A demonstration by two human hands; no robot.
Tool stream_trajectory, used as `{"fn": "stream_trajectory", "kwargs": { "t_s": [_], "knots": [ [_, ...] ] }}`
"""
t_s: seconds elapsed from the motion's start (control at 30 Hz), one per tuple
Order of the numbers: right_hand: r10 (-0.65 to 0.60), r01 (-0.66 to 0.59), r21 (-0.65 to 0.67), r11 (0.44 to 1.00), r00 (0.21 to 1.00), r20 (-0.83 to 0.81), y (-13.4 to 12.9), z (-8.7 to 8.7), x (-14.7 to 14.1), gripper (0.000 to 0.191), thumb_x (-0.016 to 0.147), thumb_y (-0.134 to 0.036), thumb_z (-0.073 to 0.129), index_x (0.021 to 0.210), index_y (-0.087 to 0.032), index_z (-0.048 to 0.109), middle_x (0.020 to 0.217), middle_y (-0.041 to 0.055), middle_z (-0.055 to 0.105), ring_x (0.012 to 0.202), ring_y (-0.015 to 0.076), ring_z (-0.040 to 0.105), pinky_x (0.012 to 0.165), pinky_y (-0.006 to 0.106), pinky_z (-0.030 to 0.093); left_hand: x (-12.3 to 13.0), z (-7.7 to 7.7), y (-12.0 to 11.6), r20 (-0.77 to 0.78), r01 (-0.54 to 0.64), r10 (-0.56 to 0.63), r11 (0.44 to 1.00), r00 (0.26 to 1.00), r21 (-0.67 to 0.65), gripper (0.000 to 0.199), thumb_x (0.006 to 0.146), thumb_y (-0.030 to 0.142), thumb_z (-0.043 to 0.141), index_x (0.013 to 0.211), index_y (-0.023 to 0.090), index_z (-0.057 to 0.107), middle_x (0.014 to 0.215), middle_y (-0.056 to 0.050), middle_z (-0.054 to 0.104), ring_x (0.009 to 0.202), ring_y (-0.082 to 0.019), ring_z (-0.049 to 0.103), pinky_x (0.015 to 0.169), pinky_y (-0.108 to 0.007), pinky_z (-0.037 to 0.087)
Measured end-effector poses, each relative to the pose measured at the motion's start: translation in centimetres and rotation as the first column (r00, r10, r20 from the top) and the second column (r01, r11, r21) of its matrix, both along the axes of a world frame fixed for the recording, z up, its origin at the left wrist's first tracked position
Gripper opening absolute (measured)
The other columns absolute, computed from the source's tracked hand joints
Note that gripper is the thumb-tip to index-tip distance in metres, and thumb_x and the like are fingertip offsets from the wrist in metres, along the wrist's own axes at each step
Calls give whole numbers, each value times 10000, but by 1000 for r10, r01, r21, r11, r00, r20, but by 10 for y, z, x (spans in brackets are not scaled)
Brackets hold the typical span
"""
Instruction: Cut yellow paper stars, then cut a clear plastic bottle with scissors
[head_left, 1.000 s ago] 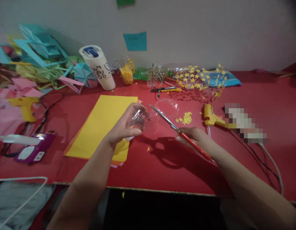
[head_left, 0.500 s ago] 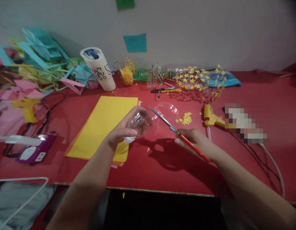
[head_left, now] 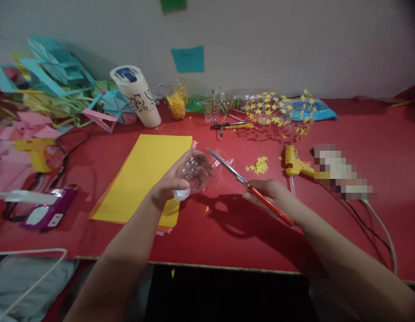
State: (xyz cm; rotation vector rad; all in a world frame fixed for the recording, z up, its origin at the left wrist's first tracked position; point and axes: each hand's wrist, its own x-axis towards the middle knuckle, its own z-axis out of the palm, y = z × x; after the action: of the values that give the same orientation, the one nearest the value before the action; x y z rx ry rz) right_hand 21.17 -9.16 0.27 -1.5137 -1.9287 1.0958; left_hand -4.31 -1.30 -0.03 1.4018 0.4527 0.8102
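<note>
My left hand (head_left: 170, 183) is wrapped round a clear plastic bottle piece (head_left: 193, 172) with a white cap (head_left: 181, 193), above the right edge of a stack of yellow paper (head_left: 136, 174). In my right hand (head_left: 272, 194) are scissors with red handles (head_left: 269, 205). Their blades (head_left: 224, 164) point up and left, the tips close to the clear plastic. The blades look closed together. A small pile of yellow paper stars (head_left: 260, 166) lies on the red table (head_left: 247, 250), beyond my right hand.
Folded coloured paper (head_left: 59, 71) heaps at the left, near a purple power strip (head_left: 51, 208). A white tumbler (head_left: 140, 100), a star-covered clear bottle (head_left: 274, 109) and pens (head_left: 232, 126) stand or lie at the back. A yellow glue gun (head_left: 296, 164) rests at the right.
The curved strip of clear plastic beyond the blades has drawn in leftward, away from the star pile. Both hands keep nearly the same place and grip; the view has shifted slightly.
</note>
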Motion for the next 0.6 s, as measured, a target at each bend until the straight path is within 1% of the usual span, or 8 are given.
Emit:
{"fn": "stream_trajectory", "kwargs": {
  "t_s": [0.07, 0.13, 0.27, 0.37, 0.43, 0.5, 0.53, 0.6],
  "knots": [
    [-55, 54, -18, 998, 997, -50, 0, 1, -1, 597, 769, -788, 504, 568, -244, 363, 503, -60, 331, 463, 97, 315, 444, 261, 248, 0, -1, 1, 35, 14, -14, 1000, 999, -20, 618, 571, 562, 781, 1063, 281, 534, 956, -64, 654, 630, -151, 589, 526, -316, 473],
    [-130, 126, -38, 991, 984, -120, 0, 3, -2, 582, 758, -770, 538, 572, -248, 358, 489, -56, 365, 436, 98, 347, 423, 258, 262, 1, -4, 4, 39, 13, -12, 1000, 999, -8, 624, 580, 510, 805, 1092, 298, 519, 974, -50, 650, 675, -157, 617, 599, -335, 509],
    [-275, 263, -82, 961, 935, -223, -2, 8, -1, 542, 762, -710, 592, 585, -254, 361, 430, -72, 386, 341, 91, 369, 373, 252, 271, 6, -14, 10, 6, -86, 86, 993, 996, 79, 717, 590, 497, 821, 1189, 330, 462, 1039, -48, 641, 861, -206, 677, 764, -399, 551],
    [-305, 294, -80, 953, 917, -256, -3, 8, 0, 517, 793, -686, 577, 590, -251, 387, 401, -77, 389, 313, 93, 384, 373, 255, 307, 10, -21, 12, 22, -131, 129, 988, 991, 78, 713, 621, 487, 795, 1229, 328, 458, 1087, -65, 649, 982, -250, 689, 843, -451, 561],
    [-311, 302, -75, 950, 915, -259, -2, 9, 0, 498, 798, -669, 591, 604, -247, 412, 398, -79, 396, 325, 97, 402, 397, 260, 351, 11, -21, 10, 48, -114, 113, 993, 992, 14, 670, 647, 477, 751, 1238, 303, 486, 1112, -86, 661, 1001, -281, 696, 855, -484, 564],
    [-315, 304, -83, 949, 914, -255, -1, 9, -1, 500, 772, -679, 617, 612, -244, 430, 403, -80, 400, 335, 101, 410, 407, 264, 367, 12, -19, 7, 82, -61, 70, 992, 994, -107, 612, 667, 449, 700, 1225, 265, 528, 1111, -100, 677, 992, -301, 703, 847, -497, 565],
    [-316, 304, -87, 949, 914, -255, -1, 9, -1, 509, 753, -692, 626, 611, -242, 434, 410, -79, 403, 339, 101, 409, 405, 265, 361, 12, -18, 5, 102, -33, 53, 983, 993, -181, 587, 676, 426, 675, 1219, 245, 545, 1102, -102, 685, 982, -301, 706, 848, -492, 564],
    [-321, 311, -81, 947, 913, -252, 0, 9, -3, 537, 716, -720, 635, 592, -243, 422, 420, -77, 392, 347, 98, 395, 397, 263, 331, 13, -14, 1, 149, 10, 40, 946, 988, -323, 568, 680, 379, 648, 1217, 212, 563, 1071, -92, 701, 949, -278, 714, 859, -460, 560]
  ]
}}
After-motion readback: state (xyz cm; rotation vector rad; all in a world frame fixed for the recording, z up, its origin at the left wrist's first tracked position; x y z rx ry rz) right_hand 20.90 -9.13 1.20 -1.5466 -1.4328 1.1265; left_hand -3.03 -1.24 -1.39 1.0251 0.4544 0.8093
